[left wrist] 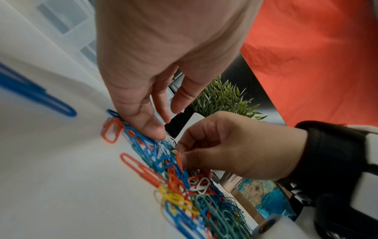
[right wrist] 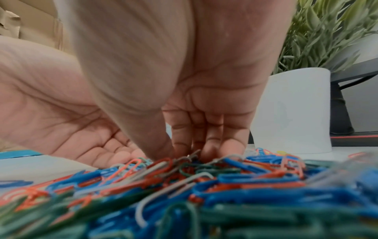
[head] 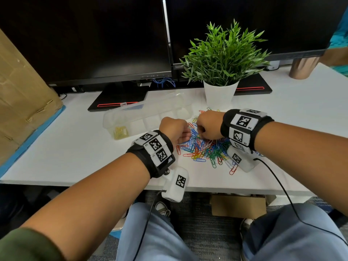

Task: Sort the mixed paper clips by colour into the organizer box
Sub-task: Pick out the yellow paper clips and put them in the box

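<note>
I had both hands down in the heap of paper clips [head: 205, 147], which lay loose on the white desk [head: 75, 147] just in front of the clear organizer box [head: 143, 113]. Only the box's left-hand compartment held anything, a small lot of yellow clips [head: 121, 131]; the others looked bare, so I judged the sorting barely begun.

My right hand [head: 208, 127] had its fingers bunched and dug into the top of the heap, thumb closing toward the fingertips [right wrist: 182, 150] as if to pinch. The right wrist view was blurred where they met, so I could not tell whether a clip was actually caught between them. My left hand [head: 174, 129] lay relaxed, fingers nearly straight, its thumb tip [left wrist: 151, 129] resting on the blue clips at the heap's edge and holding nothing.

To do this step well, I reckoned the thing was to pick one colour and stay with it, lifting single clips by an outer loop, not a clump, since the wires hook one another readily. The left hand was best used to press the heap flat while the right drew a clip free sideways. A lone orange clip [left wrist: 111, 131] and a red one [head: 233, 169] lay apart from the tangle, and I judged such strays the easiest takings. The potted plant [head: 222, 59] stood close behind, so I meant to keep lifts low.
</note>
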